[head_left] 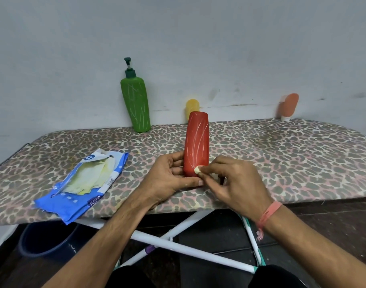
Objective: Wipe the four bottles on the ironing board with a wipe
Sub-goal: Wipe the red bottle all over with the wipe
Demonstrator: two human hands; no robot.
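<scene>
A red bottle (196, 142) with pale scratch marks stands upright near the front middle of the ironing board (281, 154). My left hand (171, 177) grips its base from the left. My right hand (234, 179) pinches a small balled-up wipe (198, 169) against the bottle's lower right side. A green pump bottle (136, 100) stands at the back by the wall. Behind the red bottle a yellow bottle (192, 107) is partly hidden. An orange bottle (288, 107) stands at the back right.
An open blue pack of wipes (84, 183) lies on the board's left part. The wall runs right behind the bottles. Below the board are its white crossed legs (178, 244) and a dark bucket (44, 240) at the left.
</scene>
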